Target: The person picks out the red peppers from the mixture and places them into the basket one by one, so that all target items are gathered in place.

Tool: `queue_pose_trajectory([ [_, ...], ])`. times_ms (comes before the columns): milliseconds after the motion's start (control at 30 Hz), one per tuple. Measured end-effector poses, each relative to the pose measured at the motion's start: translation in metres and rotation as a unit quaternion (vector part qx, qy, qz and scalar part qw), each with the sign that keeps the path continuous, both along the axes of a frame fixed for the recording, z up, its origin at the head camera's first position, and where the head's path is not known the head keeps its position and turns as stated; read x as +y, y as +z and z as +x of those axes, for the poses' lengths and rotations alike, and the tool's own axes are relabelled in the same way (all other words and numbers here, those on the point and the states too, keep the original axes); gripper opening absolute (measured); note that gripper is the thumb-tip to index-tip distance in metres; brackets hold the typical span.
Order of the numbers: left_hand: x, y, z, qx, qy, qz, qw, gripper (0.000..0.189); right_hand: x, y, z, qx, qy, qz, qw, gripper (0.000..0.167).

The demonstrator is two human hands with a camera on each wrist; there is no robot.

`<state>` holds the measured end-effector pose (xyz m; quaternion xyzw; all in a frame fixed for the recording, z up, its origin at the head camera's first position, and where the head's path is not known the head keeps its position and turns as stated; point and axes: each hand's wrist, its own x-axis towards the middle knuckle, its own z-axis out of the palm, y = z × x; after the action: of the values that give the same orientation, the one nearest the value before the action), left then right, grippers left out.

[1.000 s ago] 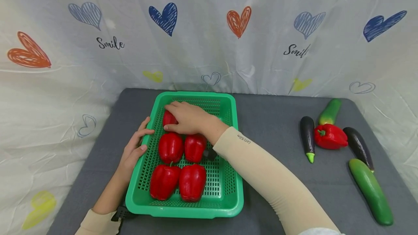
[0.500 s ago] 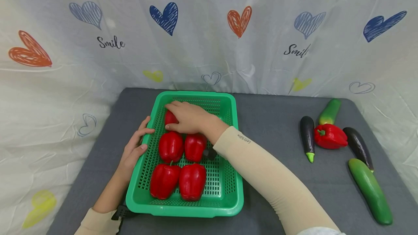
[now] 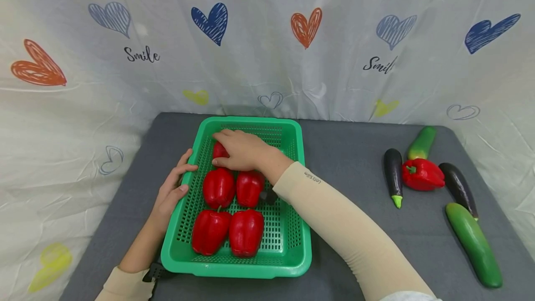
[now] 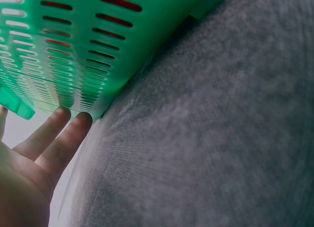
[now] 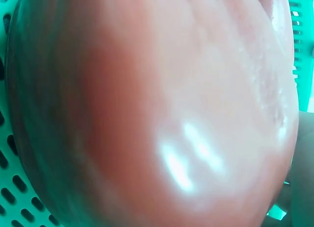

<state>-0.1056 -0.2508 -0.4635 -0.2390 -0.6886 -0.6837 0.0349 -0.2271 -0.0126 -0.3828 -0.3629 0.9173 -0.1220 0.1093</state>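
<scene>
A green perforated plastic basket (image 3: 236,271) stands on the grey table with several red bell peppers in it. My right hand (image 3: 242,151) reaches in at the back left and grips a red bell pepper (image 3: 219,151), mostly hidden under the fingers. Two rows of bell peppers (image 3: 219,187) lie nearer the front. In the right wrist view one bell pepper (image 5: 132,124) fills most of the picture. My left hand (image 3: 169,194) rests against the basket's left rim. The left wrist view shows its straight fingers (image 4: 66,141) touching the slotted outer wall (image 4: 103,45).
On the right of the table (image 3: 347,166) lie two eggplants (image 3: 393,173), a red bell pepper (image 3: 423,174), a green cucumber-like vegetable (image 3: 423,143) behind it and a longer one (image 3: 474,245) in front. A white curtain (image 3: 259,68) with printed hearts hangs behind the table.
My right hand has shifted very slightly to the right with the bell pepper it grips. My left hand and the other vegetables stay in place.
</scene>
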Motion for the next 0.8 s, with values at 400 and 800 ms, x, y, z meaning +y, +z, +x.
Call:
queue_pose_trajectory([
  [400,-0.0011,-0.0014,-0.0005,0.004,0.001,-0.005,1.0000,0.043,0.0004,0.0015,-0.0001,0.007,-0.007,0.015,0.9998,0.076],
  [800,-0.0017,-0.0020,-0.0014,0.006,0.004,-0.013,0.9999,0.043,0.0028,0.0059,0.0024,0.037,-0.014,0.025,0.9989,0.075],
])
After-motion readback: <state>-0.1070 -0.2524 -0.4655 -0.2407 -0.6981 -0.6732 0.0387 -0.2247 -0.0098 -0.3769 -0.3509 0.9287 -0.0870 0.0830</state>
